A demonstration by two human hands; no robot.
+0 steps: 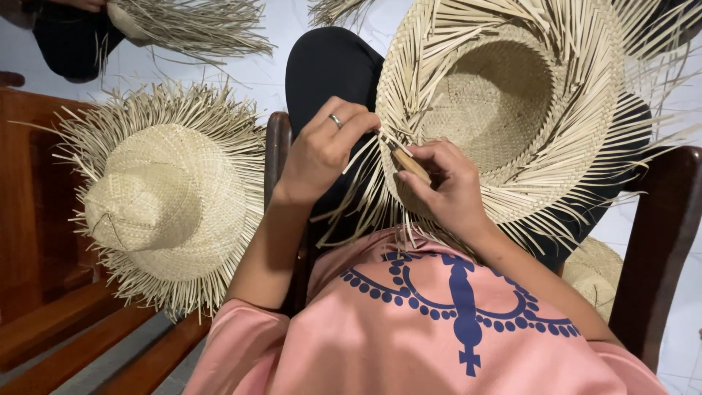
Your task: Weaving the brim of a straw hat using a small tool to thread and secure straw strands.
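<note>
The unfinished straw hat (512,110) rests on the lap, its empty crown opening toward the camera. The left hand (322,150) pinches a loose brim strand (365,150); the right hand (446,186) grips a wooden-handled tool (409,164), pointing to 10 o'clock. A second hat (164,197) lies at 9 o'clock.

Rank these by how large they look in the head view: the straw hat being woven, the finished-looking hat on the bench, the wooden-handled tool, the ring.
1. Straw hat being woven, though it is nearer the camera.
2. Hat on the bench.
3. Wooden-handled tool in the right hand.
4. Ring on the left hand.
</note>
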